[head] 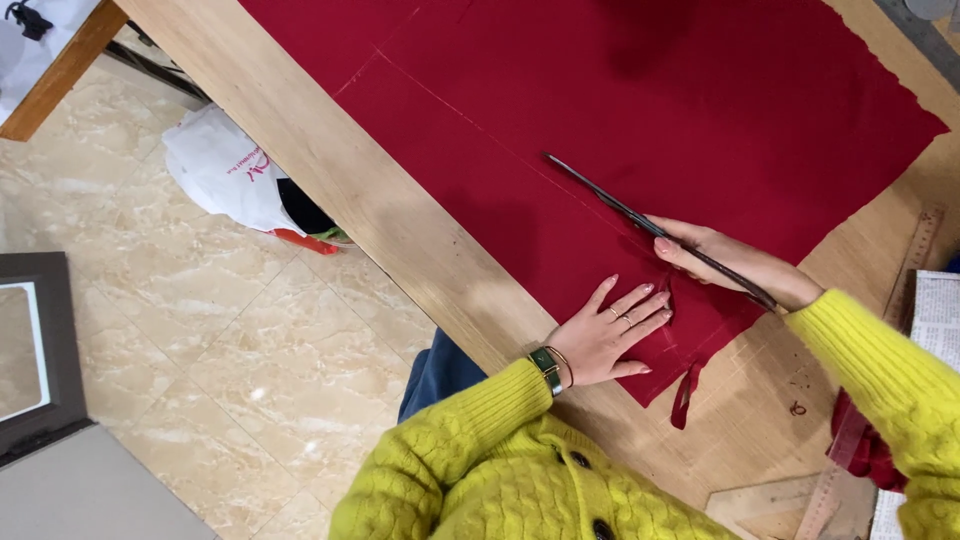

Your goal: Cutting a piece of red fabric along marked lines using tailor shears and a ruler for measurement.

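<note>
From the head view, your right hand [735, 262] grips the handle end of the scissors [640, 222], fingers curled round it. The scissors lie low over the red cloth [640, 110], their long axis running diagonally, tips pointing up and left, away from you, along a faint chalk line. Your left hand [605, 335] lies flat with fingers spread, pressing the cloth just beside the cut. A narrow red strip [685, 395] hangs off the cloth's near edge. The cloth covers most of the wooden worktop [330, 160], which runs diagonally. Rulers [925, 245] lie at the right edge. Beyond the worktop's left edge, a white bag [225, 170] sits on the pale marble floor [200, 330].
</note>
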